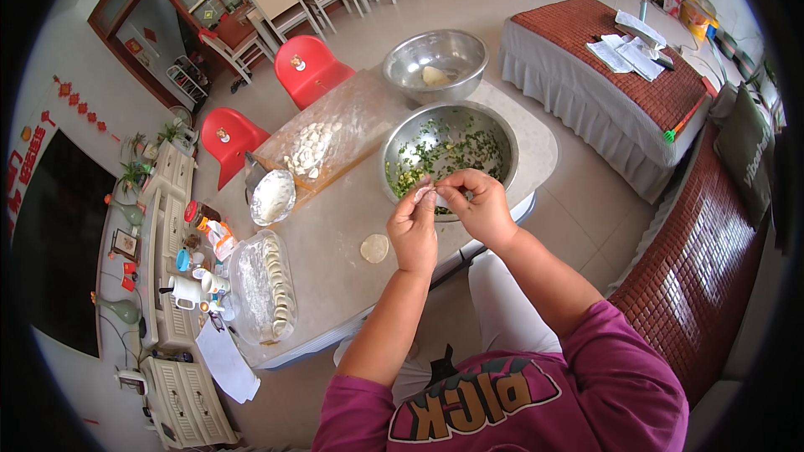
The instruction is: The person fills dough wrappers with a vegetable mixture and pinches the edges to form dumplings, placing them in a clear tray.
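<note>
My left hand and my right hand meet over the near rim of a steel bowl of chopped greens. Fingertips of both pinch a small pale piece, mostly covered, so I cannot tell if it is a folded dumpling. Just left of my left hand, a round dough wrapper lies flat on the table. Farther left is a clear plastic box, floured inside, with a row of dumplings along its right side.
Cut dough pieces lie on a floured wooden board. Beside its near corner sits a bowl of flour. Behind the greens stands another steel bowl holding dough. Jars and cups crowd the left edge; red chairs flank the far side.
</note>
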Demonstrator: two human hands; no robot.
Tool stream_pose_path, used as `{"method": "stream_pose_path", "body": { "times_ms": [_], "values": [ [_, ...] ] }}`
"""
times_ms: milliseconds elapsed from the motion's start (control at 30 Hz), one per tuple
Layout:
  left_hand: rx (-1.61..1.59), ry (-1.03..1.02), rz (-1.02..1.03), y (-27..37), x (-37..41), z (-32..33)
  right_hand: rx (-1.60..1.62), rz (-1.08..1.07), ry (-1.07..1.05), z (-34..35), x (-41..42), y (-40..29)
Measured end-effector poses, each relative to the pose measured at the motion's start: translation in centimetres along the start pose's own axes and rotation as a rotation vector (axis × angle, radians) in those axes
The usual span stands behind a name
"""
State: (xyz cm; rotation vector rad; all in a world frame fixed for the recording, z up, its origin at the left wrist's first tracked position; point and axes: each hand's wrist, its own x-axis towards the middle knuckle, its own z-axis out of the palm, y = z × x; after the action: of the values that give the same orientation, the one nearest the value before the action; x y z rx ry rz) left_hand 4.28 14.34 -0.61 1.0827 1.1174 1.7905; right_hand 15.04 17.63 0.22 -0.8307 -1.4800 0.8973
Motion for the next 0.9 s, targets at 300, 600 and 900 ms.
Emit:
{"method": "stream_pose_path", "body": {
  "times_ms": [300,600,900],
  "values": [
    [0.049,-0.133,-0.009,0.1,-0.1,-1.3,0.341,0.304,-0.052,0.2,0.1,-0.2],
    [0.423,-0.087,0.213,-0.6,0.3,-1.9,0.239,0.206,-0.083,0.2,0.0,-0.6],
    [0.026,-0.062,0.011,1.7,-0.5,-0.5,0.257,0.200,-0.080,-0.1,-0.1,-1.0]
  ]
}}
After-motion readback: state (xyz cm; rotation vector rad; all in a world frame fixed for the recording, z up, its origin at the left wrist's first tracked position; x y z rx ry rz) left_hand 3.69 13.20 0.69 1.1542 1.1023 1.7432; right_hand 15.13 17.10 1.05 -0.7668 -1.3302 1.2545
